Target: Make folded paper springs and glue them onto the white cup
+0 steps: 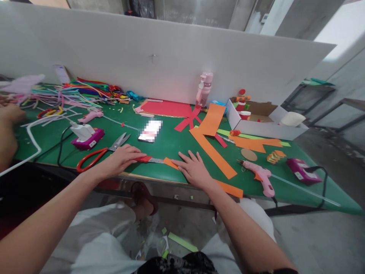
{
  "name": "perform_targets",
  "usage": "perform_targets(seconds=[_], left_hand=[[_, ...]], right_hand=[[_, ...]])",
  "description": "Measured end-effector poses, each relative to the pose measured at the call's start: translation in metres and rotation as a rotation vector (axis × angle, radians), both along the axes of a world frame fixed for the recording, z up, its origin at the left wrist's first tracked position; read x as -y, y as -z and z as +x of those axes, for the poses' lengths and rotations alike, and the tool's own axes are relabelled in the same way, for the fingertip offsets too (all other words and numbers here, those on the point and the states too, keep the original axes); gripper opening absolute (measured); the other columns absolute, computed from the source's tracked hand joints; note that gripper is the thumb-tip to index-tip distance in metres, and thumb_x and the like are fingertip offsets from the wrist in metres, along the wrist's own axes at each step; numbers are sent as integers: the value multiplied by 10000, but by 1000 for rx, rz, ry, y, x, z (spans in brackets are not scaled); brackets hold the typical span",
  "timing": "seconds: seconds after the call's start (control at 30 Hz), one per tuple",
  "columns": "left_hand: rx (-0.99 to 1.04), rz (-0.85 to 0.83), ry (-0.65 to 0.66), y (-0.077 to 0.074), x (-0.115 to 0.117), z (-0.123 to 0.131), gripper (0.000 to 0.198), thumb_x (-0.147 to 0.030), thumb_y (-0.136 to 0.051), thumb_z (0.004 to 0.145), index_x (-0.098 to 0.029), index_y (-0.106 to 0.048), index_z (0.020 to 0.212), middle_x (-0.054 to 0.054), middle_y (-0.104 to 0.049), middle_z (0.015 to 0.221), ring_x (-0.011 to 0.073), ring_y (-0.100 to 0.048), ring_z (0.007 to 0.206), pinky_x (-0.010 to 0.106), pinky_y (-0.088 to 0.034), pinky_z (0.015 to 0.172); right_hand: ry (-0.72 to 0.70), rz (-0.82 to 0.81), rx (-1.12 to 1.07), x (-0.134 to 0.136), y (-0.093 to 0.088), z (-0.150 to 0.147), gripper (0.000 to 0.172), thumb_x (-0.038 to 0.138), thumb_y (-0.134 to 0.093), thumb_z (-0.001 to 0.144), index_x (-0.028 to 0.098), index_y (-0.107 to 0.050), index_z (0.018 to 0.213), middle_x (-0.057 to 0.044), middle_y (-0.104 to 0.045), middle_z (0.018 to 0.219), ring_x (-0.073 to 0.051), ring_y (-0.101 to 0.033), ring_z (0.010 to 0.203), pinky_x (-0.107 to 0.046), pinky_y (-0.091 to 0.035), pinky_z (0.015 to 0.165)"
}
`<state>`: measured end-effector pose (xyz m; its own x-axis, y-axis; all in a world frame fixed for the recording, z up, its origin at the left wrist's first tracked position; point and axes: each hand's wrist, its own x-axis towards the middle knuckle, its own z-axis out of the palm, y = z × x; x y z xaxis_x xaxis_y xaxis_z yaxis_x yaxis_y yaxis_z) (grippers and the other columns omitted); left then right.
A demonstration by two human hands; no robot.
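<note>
Orange paper strip (pixel 170 163), red-handled knife (pixel 145 159), green tabletop (pixel 171 146); pink glue gun (pixel 261 176), red sheet (pixel 168 109)

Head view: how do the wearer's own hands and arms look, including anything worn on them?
Left hand and right hand are ungloved, with no ring or watch visible. Both forearms are bare; a dark sleeve edge shows below the right one.

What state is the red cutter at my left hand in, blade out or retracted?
Out: bare metal blade extends from the red cutter at your left hand, pointing toward the orange strip.
</note>
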<state>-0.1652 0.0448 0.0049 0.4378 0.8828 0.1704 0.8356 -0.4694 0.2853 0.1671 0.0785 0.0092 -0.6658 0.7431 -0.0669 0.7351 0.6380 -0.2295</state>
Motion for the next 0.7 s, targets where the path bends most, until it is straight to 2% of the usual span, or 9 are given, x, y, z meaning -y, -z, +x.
perform_targets(seconds=[0.33,0.53,0.6,0.7], left_hand=[[0,37,-11,2,4,8,416,-343,-356,1005,-301,-688,1252,88,-692,1124,224,-571,975,361,-454,910],[-11,42,-6,1,3,2,417,-327,-359,995,-276,-680,1255,91,-689,1126,231,-580,1015,378,-451,938],[-17,67,-53,-1,5,0,426,-333,-352,986,-253,-687,1238,99,-689,1098,240,-586,993,393,-459,927],[-22,153,-159,-8,9,8,436,-329,-360,969,-199,-668,1250,116,-681,1062,257,-588,986,422,-465,929]], right_hand=[[2,-14,-4,1,-1,-1,459,421,-281,1062,437,-451,1489,46,-325,1634,-367,-214,1523,-626,-178,1214],[10,-13,0,1,-2,0,455,410,-297,1061,425,-465,1484,37,-335,1631,-368,-216,1522,-623,-177,1214],[16,3,-15,2,-3,0,453,388,-320,1058,407,-471,1484,17,-365,1618,-373,-243,1513,-635,-192,1204],[3,76,-98,7,-1,-4,444,313,-375,1045,339,-515,1466,-46,-487,1544,-329,-387,1451,-613,-240,1197]])
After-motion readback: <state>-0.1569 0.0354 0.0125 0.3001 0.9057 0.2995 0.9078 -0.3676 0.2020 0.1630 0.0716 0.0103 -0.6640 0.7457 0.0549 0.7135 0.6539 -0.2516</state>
